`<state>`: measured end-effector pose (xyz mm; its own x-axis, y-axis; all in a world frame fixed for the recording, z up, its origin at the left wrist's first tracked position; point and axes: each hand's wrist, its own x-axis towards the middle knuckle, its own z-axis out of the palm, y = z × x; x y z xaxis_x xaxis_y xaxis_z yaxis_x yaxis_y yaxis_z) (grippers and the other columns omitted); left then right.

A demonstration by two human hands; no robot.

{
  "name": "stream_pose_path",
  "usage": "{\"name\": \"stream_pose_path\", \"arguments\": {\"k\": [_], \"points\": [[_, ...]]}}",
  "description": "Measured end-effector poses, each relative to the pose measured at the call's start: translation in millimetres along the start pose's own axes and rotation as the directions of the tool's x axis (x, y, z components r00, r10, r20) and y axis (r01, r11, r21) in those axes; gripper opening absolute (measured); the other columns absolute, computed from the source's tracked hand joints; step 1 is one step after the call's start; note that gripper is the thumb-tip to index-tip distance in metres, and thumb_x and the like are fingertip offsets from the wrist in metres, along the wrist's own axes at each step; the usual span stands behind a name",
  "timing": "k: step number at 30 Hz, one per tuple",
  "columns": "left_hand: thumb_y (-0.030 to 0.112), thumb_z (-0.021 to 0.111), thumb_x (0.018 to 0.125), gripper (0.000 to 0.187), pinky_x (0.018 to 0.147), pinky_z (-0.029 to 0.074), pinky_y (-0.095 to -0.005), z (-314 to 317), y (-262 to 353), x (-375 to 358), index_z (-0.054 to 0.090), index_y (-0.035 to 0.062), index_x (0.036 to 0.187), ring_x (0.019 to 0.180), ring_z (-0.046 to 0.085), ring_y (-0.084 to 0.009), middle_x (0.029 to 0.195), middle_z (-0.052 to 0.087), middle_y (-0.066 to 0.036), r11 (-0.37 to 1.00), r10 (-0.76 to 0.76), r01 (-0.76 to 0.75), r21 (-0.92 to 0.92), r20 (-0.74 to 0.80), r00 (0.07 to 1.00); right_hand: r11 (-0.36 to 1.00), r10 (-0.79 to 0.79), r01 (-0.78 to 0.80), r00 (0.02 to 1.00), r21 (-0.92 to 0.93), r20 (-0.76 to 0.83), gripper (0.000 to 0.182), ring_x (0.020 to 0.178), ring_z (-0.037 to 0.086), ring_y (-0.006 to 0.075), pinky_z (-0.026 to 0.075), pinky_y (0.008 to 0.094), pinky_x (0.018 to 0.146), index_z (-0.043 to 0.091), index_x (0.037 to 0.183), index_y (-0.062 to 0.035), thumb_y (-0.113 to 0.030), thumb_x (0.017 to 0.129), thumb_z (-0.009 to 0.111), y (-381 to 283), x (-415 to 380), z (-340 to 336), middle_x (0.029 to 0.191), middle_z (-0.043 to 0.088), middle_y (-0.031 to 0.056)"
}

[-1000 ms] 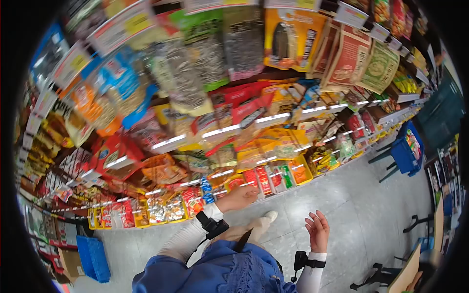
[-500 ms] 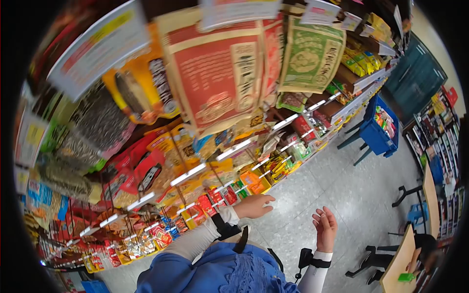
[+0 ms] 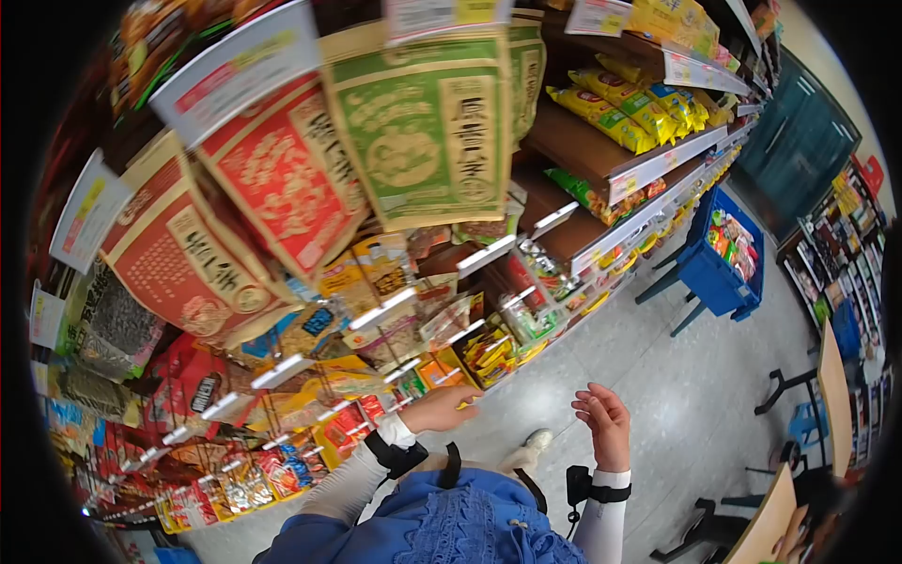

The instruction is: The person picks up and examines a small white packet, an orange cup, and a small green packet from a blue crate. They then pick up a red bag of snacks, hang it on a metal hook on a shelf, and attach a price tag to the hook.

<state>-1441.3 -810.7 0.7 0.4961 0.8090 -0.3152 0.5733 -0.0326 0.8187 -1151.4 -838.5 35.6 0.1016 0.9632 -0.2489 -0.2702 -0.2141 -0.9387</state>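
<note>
My left hand (image 3: 442, 409) is held low beside the bottom shelf's small snack packets, fingers apart and nothing in it. Its nearest things are the orange packets (image 3: 440, 373) and yellow packets (image 3: 490, 355). Over the grey floor, my right hand (image 3: 604, 425) is raised palm inward with its fingers loosely curled and holds nothing. Above them hang a green and tan bag (image 3: 423, 132), a red bag (image 3: 287, 169) and a brown-red bag (image 3: 197, 254).
A blue bin on legs (image 3: 722, 258) holds snack packets on the right. Yellow bags (image 3: 620, 108) lie on a brown shelf. Light wooden tabletops (image 3: 832, 399) and black chair legs stand at the right. A person's hand (image 3: 794, 531) shows at the lower right.
The view has moved along the shelf, so the hanging bags appear further left and the green bag is larger. Both my hands have shifted left in view. A shoe now shows below.
</note>
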Motion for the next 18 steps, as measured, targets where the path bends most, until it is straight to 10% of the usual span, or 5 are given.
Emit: {"name": "stream_pose_path", "arguments": {"k": [18], "points": [[0.028, 0.052, 0.085, 0.042, 0.081, 0.044, -0.0319, 88, 182, 287, 0.046, 0.0070, 0.121, 0.095, 0.055, -0.0227, 0.106, 0.056, -0.013, 0.991, 0.100, -0.113, 0.068, 0.177, 0.979, 1.000, 0.012, -0.012, 0.994, -0.006, -0.108, 0.024, 0.082, 0.059, 0.0161, 0.048, 0.0252, 0.070, 0.053, 0.109, -0.0029, -0.010, 0.085, 0.052, -104, 165, -259, 0.095, 0.061, 0.0084]]}}
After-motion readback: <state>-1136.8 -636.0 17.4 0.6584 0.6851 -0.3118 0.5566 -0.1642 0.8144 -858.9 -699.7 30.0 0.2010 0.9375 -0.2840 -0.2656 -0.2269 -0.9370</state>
